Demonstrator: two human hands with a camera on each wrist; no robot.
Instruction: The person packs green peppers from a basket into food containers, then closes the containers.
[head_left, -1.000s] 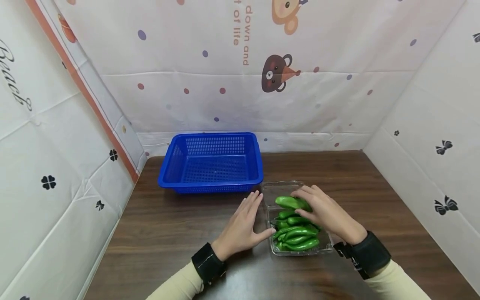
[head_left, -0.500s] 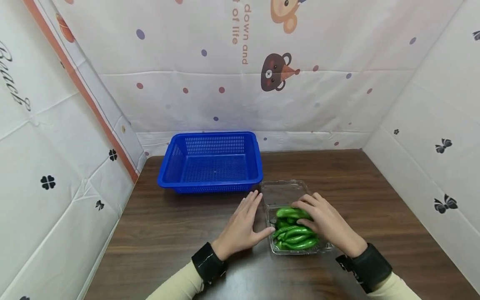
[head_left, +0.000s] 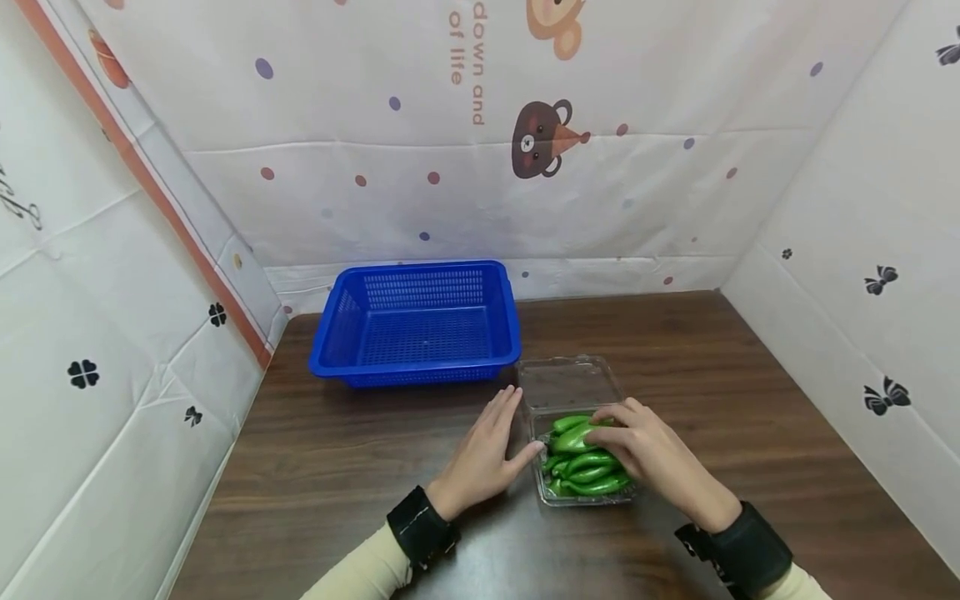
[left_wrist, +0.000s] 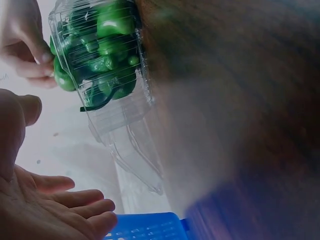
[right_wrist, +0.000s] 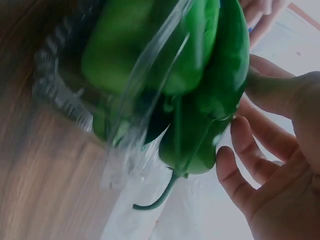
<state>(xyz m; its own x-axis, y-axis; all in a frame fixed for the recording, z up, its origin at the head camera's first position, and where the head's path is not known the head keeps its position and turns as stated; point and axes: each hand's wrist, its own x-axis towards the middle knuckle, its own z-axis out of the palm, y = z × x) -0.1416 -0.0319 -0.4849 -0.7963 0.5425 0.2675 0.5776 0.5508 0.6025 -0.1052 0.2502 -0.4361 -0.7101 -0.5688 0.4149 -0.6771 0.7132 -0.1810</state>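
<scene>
A clear plastic clamshell box (head_left: 581,454) filled with green peppers (head_left: 588,467) is seen on the brown table (head_left: 337,467), just in front of the empty blue basket (head_left: 416,321), its lid folded back flat toward the basket. The top pepper (head_left: 573,435) is grasped by the right hand (head_left: 648,454), fingers curled over it and thumb beneath, as the right wrist view confirms. The left hand (head_left: 483,454) is laid flat with fingers released, its thumb touching the box's left wall, apparently so that the light box is steadied.
</scene>
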